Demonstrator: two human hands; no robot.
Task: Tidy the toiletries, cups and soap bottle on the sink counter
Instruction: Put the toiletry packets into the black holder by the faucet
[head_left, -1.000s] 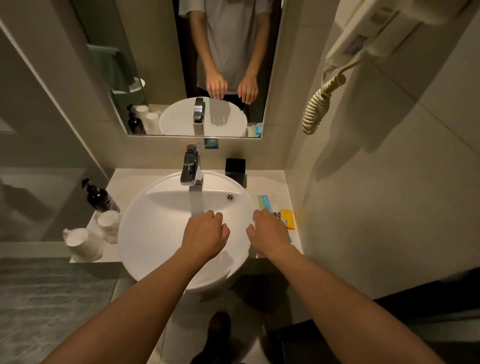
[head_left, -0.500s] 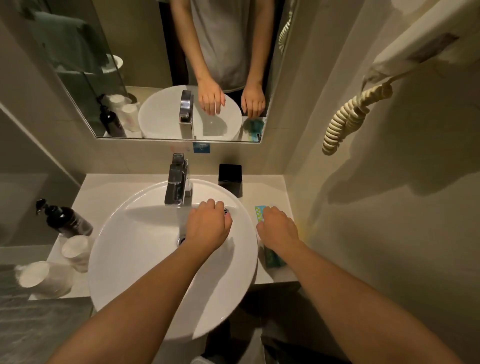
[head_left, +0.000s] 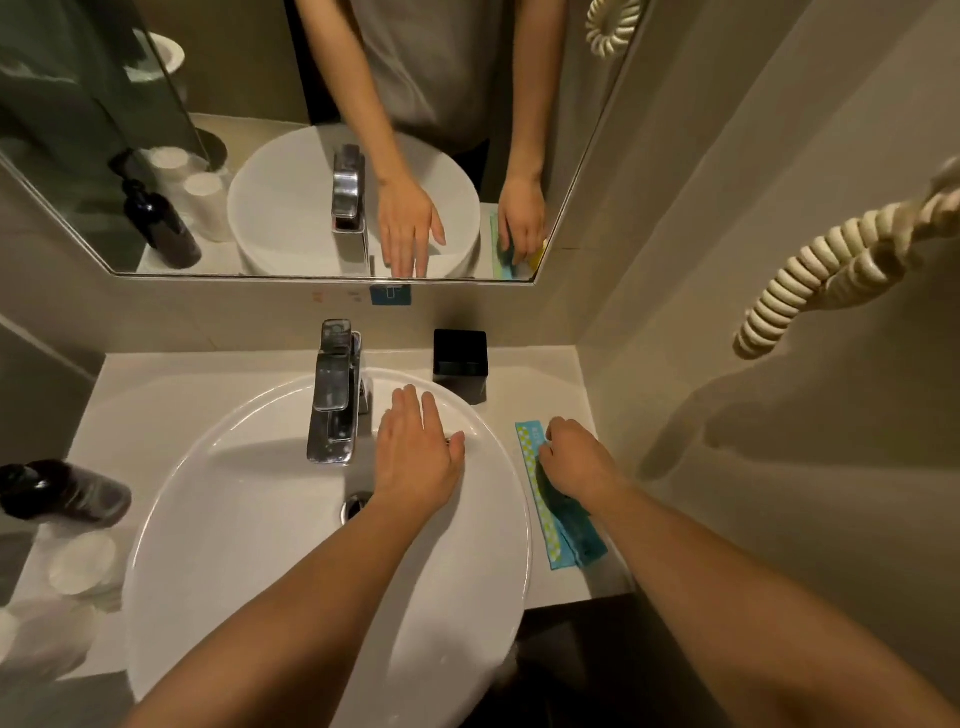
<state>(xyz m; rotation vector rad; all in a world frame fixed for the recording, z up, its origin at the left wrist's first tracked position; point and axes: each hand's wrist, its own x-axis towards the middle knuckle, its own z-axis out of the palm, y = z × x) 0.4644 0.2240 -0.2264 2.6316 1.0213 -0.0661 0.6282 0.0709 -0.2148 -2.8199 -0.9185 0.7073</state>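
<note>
My left hand (head_left: 415, 457) hovers flat over the white sink basin (head_left: 171, 493), fingers spread toward the far rim, holding nothing. My right hand (head_left: 576, 462) rests on the teal toiletry packets (head_left: 550, 525) on the counter (head_left: 540, 384) right of the basin, fingers curled down onto them. The mirror shows a yellow packet under that hand. The dark soap bottle (head_left: 67, 491) stands at the counter's left end. White paper-covered cups (head_left: 83, 564) sit in front of it, blurred at the frame edge.
A chrome faucet (head_left: 335, 395) rises at the back of the basin, just left of my left hand. A black square box (head_left: 461, 358) stands against the back wall. The mirror (head_left: 260, 130) hangs above. A coiled cord (head_left: 810, 280) dangles from the right wall.
I have leaned closer to the sink. My left hand went from a loose fist to open fingers. My right hand settled further onto the teal packets.
</note>
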